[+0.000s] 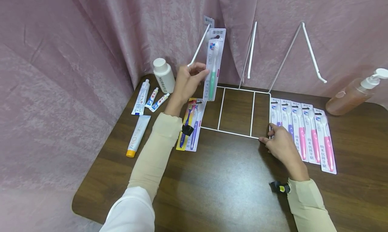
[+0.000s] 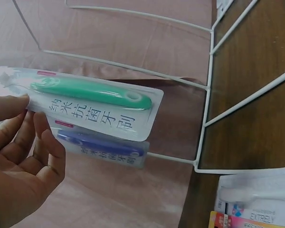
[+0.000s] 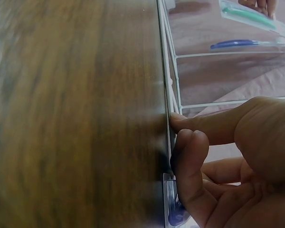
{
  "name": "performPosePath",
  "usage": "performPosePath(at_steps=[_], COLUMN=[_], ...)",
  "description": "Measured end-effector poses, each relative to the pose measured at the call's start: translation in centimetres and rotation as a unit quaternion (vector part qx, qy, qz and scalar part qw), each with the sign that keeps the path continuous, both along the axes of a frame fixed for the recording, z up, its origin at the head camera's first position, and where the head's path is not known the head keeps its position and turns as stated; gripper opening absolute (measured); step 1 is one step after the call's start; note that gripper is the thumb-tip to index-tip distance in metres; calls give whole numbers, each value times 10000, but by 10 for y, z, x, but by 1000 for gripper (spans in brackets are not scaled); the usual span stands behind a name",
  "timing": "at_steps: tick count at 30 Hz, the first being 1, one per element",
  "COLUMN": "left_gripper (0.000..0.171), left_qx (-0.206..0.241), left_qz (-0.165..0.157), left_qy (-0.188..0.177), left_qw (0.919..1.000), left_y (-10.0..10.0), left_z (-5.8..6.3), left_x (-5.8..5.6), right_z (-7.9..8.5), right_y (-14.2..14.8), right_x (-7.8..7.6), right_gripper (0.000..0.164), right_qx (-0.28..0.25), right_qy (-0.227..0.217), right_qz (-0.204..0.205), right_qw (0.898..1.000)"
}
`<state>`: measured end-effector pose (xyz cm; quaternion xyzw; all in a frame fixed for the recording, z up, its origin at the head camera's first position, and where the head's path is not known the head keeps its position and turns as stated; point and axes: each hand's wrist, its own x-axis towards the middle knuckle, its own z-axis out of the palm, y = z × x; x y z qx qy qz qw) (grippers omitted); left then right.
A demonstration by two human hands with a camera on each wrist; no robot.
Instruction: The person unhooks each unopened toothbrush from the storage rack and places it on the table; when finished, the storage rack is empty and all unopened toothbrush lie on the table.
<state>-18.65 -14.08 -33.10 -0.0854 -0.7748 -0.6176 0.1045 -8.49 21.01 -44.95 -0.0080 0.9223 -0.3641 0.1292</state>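
My left hand (image 1: 188, 82) pinches a packaged toothbrush with a green handle (image 1: 213, 70) between thumb and fingers, upright beside the left prong of a white wire display rack (image 1: 231, 132). In the left wrist view, a packaged toothbrush with a purple handle (image 2: 102, 146) hangs behind the green one; in the head view only its card top (image 1: 208, 20) shows. My right hand (image 1: 282, 142) holds the rack's front right corner at the table, thumb and curled index finger on the base wire. Next to that hand lies a row of several packaged toothbrushes (image 1: 312, 136) with pink and purple handles.
Two more toothbrush packs (image 1: 194, 137) lie left of the rack, partly behind my left forearm. Farther left are several toothpaste tubes (image 1: 138, 136) and a white bottle (image 1: 164, 77). A pump bottle (image 1: 348, 98) stands at the back right. Pink curtains (image 1: 169, 23) hang behind the table.
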Motion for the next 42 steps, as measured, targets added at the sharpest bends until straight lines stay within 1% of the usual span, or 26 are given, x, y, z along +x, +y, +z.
performPosePath(at_steps=[1, 3, 6, 8, 9, 11, 13, 14, 16, 18, 20, 21, 24, 29, 32, 37, 42], left_gripper=[19, 20, 20, 20, 20, 20, 19, 19, 19, 19, 20, 20, 23, 25, 25, 25, 27], left_qx=[-49, -78, -157, -237, -312, -443, -559, -632, -682, -718, -747, -748, -753, -811, -963, -1229, -1389], left_qz=[-17, -52, -117, -184, -216, -286, -324, -323, -323, -303, -279, -272, -193, 100, 243, 283, 339], left_qy=[-8, -45, -197, -359, -449, -635, -808, -888, -1057, -1206, -1375, -1458, -1685, -2007, -2239, -2557, -2656], left_qw=[10000, 9999, 9996, 9989, 9983, 9966, 9946, 9935, 9915, 9896, 9873, 9861, 9826, 9762, 9695, 9585, 9534], left_y=[-1, -4, -10, -15, -18, -24, -30, -34, -41, -49, -57, -62, -75, -93, -99, -102, -101], left_z=[-2, -6, -15, -21, -25, -32, -39, -43, -50, -56, -62, -65, -73, -81, -84, -94, -98], left_x=[1, 5, 13, 20, 23, 30, 36, 39, 45, 50, 55, 57, 63, 71, 74, 77, 78], right_z=[2, 4, 15, 14, 14, -1, -10, -11, -9, 7, 16, 19, 21, 20, 20, 19, 19], right_y=[-1, -3, -7, -6, -6, 1, 5, 5, 3, -5, -9, -9, -9, -8, -8, -8, -8], right_x=[1, 2, 6, 5, 5, -1, -5, -5, -4, 2, 6, 7, 8, 6, 6, 7, 7], right_gripper=[68, 69, 77, 80, 76, 62, 51, 49, 54, 68, 76, 79, 82, 85, 85, 85, 85], right_qx=[-9, 14, -18, 41, 51, 72, 97, 95, 77, 80, 64, 64, 66, 94, 92, 96, 84], right_qy=[14, 10, -91, -115, -101, 25, 102, 114, 80, -61, -134, -160, -152, -146, -162, -163, -139], right_qz=[13, 2, 104, 80, 89, 111, 77, 77, 62, 38, 85, 90, 120, 119, 107, 119, 111], right_qw=[10000, 10000, 9999, 9999, 9999, 9999, 9999, 9999, 9999, 9999, 9999, 9998, 9998, 9998, 9998, 9997, 9998])
